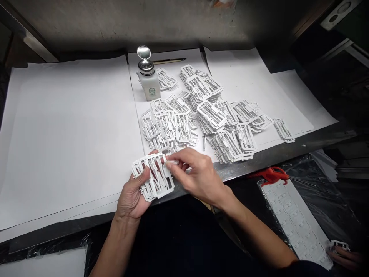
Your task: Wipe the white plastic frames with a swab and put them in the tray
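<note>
My left hand (132, 194) is closed around a small fanned stack of white plastic part frames (157, 184), its thumb pressing on the top. Each frame is a rounded rectangle with thin, long parts inside. My right hand (198, 173) pinches at the right edge of the top frame. A bit of white plastic (172, 162) shows between thumb and fingers; whether it is loose or joined to the frame I cannot tell. Just beyond my hands, more white part frames (182, 127) lie in a loose heap, with taller stacks (211, 115) to its right.
A pump bottle (150, 84) with its metal lid up stands behind the heap. A thin pen-like tool (170, 60) lies at the back. White paper (72, 134) covers the bench. At lower right are a red-handled tool (271, 175), a white patterned sheet (296, 223) and another person's hand (346, 258).
</note>
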`<control>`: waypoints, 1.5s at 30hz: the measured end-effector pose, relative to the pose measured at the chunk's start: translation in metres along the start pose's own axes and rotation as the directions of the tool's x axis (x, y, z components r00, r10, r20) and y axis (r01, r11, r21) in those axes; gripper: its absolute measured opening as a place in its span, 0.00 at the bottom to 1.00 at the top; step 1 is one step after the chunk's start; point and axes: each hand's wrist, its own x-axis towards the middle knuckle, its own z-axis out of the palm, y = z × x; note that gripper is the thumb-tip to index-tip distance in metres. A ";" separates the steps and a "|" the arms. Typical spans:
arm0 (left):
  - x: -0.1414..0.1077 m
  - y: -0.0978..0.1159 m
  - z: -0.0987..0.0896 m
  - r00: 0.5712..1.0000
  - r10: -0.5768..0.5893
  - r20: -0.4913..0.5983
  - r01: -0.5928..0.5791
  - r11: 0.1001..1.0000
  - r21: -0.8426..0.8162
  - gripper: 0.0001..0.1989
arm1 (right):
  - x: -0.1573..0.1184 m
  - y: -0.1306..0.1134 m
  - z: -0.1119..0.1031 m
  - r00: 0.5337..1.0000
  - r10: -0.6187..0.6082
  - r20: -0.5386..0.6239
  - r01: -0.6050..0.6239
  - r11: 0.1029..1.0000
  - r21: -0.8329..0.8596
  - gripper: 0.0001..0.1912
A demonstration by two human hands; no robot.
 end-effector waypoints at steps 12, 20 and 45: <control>0.001 0.005 0.004 1.000 0.004 -0.021 -0.004 1.000 -0.009 0.20 | -0.026 -0.014 0.006 0.995 0.053 0.088 -0.064 0.990 0.130 0.05; 0.001 0.010 0.002 0.997 0.055 -0.062 -0.053 0.998 0.029 0.20 | -0.029 -0.003 0.010 0.982 -0.019 0.190 0.013 0.999 0.036 0.06; 0.001 0.001 0.019 0.998 0.050 -0.042 -0.051 0.998 -0.032 0.25 | -0.027 -0.002 0.015 0.835 0.434 0.339 -0.546 0.575 0.609 0.16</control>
